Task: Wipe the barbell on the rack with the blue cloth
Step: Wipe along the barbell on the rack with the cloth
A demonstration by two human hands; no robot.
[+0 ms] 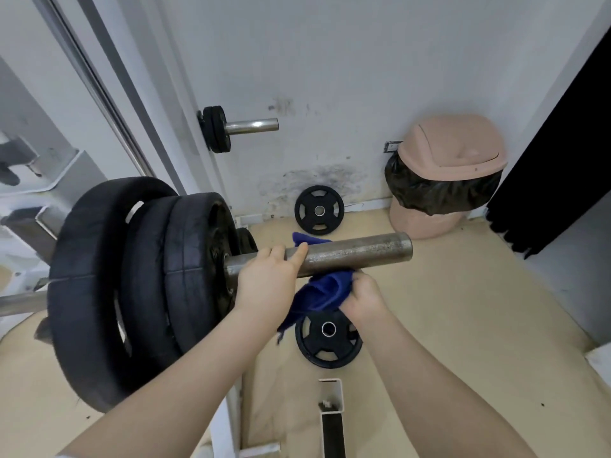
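Around the barbell's (357, 252) rough steel sleeve, both hands closed: left (264, 279) on metal, right (363, 299) on soft blue cloth (320, 292).

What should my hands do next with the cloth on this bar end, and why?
Probably slide the right hand and cloth outward along the bar toward its open end. The cloth is bunched beneath the bar near the left hand, and the stretch beyond looks speckled and dull.
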